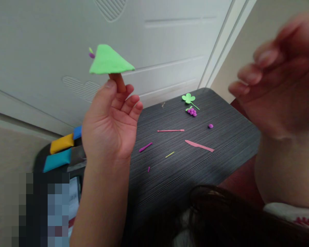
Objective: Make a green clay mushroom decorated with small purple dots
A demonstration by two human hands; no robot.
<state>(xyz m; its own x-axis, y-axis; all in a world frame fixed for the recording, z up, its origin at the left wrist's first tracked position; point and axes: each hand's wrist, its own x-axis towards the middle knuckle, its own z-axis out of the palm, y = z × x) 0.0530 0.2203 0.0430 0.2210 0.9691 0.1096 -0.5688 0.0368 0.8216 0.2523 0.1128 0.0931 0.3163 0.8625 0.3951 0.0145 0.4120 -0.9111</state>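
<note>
Your left hand [109,121] pinches the brown stem [120,83] of the green-topped model [109,61] between thumb and fingers, up before the door [170,44]. Your right hand [285,82] is well apart, fingers loosely bent, seemingly empty. You seem to be inspecting the model; any next touch calls for light pressure. Below, a pink knife [199,145] lies on the table [229,137].

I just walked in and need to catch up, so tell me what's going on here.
A person is holding up a green-topped model by its orange stem in the left grip. The right grip is raised and blurred, with nothing visible in it. On the dark table lie a green clover-like piece, a purple grape-like cluster, a pink knife-shaped tool and a thin pink stick.
</note>
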